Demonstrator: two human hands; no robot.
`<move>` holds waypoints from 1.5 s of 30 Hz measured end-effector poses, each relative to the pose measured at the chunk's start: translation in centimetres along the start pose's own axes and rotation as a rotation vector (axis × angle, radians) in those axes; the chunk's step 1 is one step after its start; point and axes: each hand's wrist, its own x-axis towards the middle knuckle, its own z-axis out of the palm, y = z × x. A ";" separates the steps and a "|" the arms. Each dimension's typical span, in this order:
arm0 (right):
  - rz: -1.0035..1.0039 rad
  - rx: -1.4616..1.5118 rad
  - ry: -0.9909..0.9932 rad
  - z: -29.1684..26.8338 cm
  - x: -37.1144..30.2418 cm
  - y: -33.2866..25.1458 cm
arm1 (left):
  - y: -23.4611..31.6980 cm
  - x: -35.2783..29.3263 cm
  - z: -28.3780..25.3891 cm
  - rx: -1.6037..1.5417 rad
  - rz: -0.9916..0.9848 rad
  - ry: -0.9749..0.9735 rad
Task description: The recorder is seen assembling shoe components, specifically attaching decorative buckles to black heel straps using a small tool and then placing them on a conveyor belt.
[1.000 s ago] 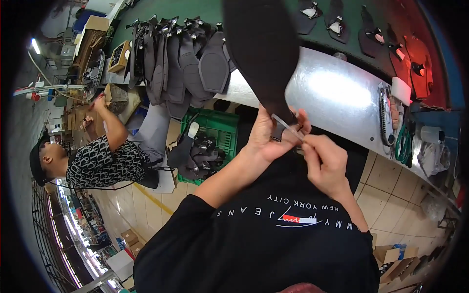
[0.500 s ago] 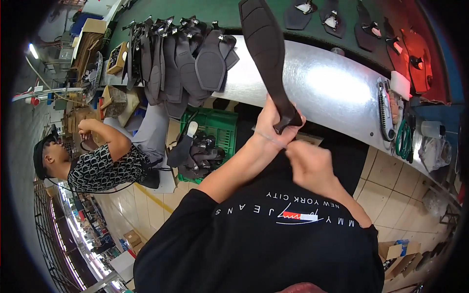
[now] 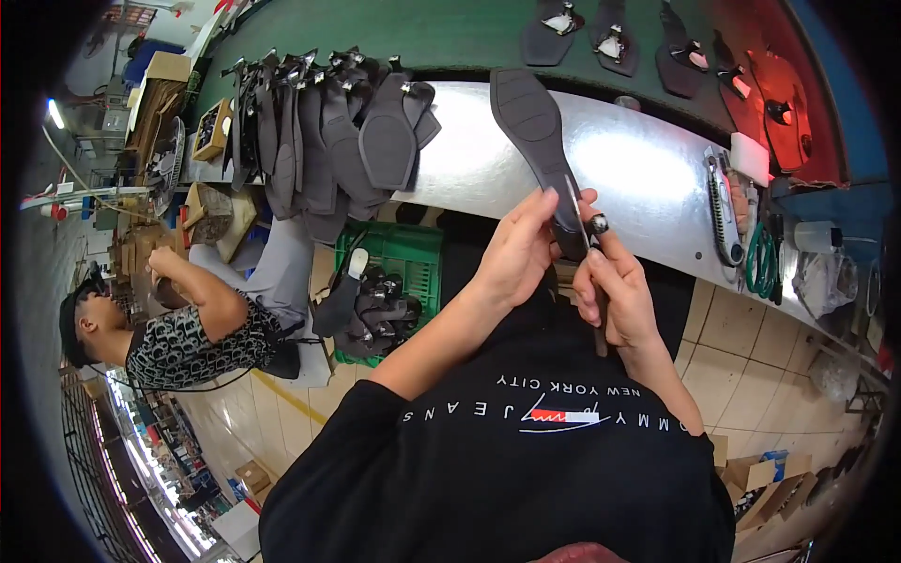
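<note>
A dark grey shoe sole with a heel [image 3: 528,120] is in my left hand [image 3: 518,246], whose fingers close round its narrow heel end. The wide toe end points away over the bench. My right hand [image 3: 621,298] grips a slim hand tool [image 3: 575,202] with a thin metal blade. This blade lies along the side of the sole near the heel, and the lower end of the tool shows below my right palm. Whether the blade touches the sole I cannot tell. A small shiny dark piece [image 3: 599,223] shows by my right fingertips.
Many similar soles [image 3: 387,141] hang over the metal bench [image 3: 460,141] at left. More sit on the green surface [image 3: 441,38]. A box cutter [image 3: 721,211] and green-handled scissors [image 3: 765,263] lie right. A green crate [image 3: 427,258] and a seated person [image 3: 202,324] are at left.
The sole has come lower and nearer, with its toe end further from the camera. My right hand has moved from my left wrist to the heel, and the bladed tool now shows in it.
</note>
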 end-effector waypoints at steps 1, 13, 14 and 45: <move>0.029 0.161 -0.043 -0.3 -0.3 -0.2 | 0.3 -0.2 0.2 0.028 -0.007 0.005; 0.046 0.227 -0.017 0.2 -0.2 -0.3 | 0.2 0.2 0.3 0.135 0.209 0.059; 0.038 0.190 -0.003 0.0 0.0 -0.2 | 0.3 0.3 0.3 0.165 0.221 0.059; -0.634 -1.491 0.639 -10.4 3.6 -7.5 | 15.1 32.1 -4.4 1.701 0.892 0.146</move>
